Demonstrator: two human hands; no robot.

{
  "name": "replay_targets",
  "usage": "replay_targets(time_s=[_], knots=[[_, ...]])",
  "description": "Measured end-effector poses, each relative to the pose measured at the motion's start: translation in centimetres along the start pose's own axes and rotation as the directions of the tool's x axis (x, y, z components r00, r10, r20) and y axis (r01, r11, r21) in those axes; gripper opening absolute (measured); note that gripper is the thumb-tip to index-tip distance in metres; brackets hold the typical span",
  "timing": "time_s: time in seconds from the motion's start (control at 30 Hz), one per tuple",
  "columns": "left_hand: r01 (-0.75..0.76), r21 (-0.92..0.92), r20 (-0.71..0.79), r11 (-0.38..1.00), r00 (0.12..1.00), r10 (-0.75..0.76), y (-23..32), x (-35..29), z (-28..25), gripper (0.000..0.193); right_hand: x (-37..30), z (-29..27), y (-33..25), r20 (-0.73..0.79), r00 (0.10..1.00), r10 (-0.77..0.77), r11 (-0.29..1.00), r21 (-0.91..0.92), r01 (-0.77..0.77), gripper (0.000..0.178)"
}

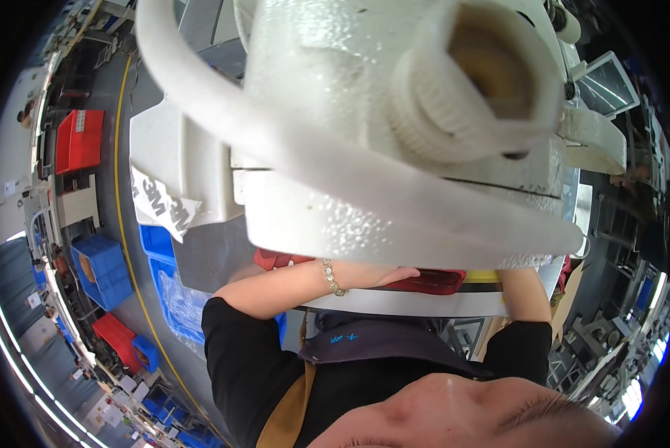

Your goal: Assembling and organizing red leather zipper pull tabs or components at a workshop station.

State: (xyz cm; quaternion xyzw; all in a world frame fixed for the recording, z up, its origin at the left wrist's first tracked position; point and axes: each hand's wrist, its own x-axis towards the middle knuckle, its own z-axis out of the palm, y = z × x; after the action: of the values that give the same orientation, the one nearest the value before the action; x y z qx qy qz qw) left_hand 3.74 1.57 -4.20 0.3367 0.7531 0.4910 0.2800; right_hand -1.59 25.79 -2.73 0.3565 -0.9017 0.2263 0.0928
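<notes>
A large white machine head (312, 216) fills the upper middle, close to the camera, and covers most of the work. My left hand (376, 274), with a beaded bracelet at the wrist, reaches under its front edge from the left. One stretched digit lies along a dark red piece (443, 281); my other fingers are hidden. The dark red piece looks tray-shaped or folded; its exact kind does not show. Beside it on the right is a strip of yellow (482, 275). Of my right hand (508, 276) only the wrist end shows, and the machine hides its fingers.
A blurred white tube (275, 142) curves across the machine, below a white knob (454, 97). More red material (279, 258) lies left of my forearm. Blue bins (172, 299) with clear plastic stand at lower left. Red crates (81, 140) and blue crates (102, 270) line the aisle beyond.
</notes>
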Motion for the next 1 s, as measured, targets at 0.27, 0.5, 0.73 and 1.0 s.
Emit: replay_targets(time_s=[0.27, 0.5, 0.73, 1.0], knots=[[-0.14, 0.383, -0.075, 0.913, 0.981, 0.181, 0.3, 0.2, -0.5, 0.057, -0.2, -0.1, 0.6, 0.06, 0.998, -0.03, 0.999, -0.032, 0.032, 0.033], [-0.147, 0.375, -0.048, 0.915, 0.983, 0.177, -0.6, 0.2, 0.1, 0.053, -0.5, 0.6, 0.7, -0.021, 1.0, -0.021, 1.0, -0.012, 0.021, 0.031], [-0.188, 0.42, -0.053, 0.888, 0.972, 0.231, 0.4, 0.3, -0.7, 0.046, -0.6, 0.4, 0.9, -0.003, 0.999, -0.044, 0.997, -0.071, 0.043, 0.032], [-0.161, 0.369, -0.048, 0.916, 0.98, 0.191, 0.8, 0.4, -0.9, 0.046, 0.0, 0.3, 0.6, -0.015, 0.999, -0.034, 0.999, -0.031, 0.033, 0.031]])
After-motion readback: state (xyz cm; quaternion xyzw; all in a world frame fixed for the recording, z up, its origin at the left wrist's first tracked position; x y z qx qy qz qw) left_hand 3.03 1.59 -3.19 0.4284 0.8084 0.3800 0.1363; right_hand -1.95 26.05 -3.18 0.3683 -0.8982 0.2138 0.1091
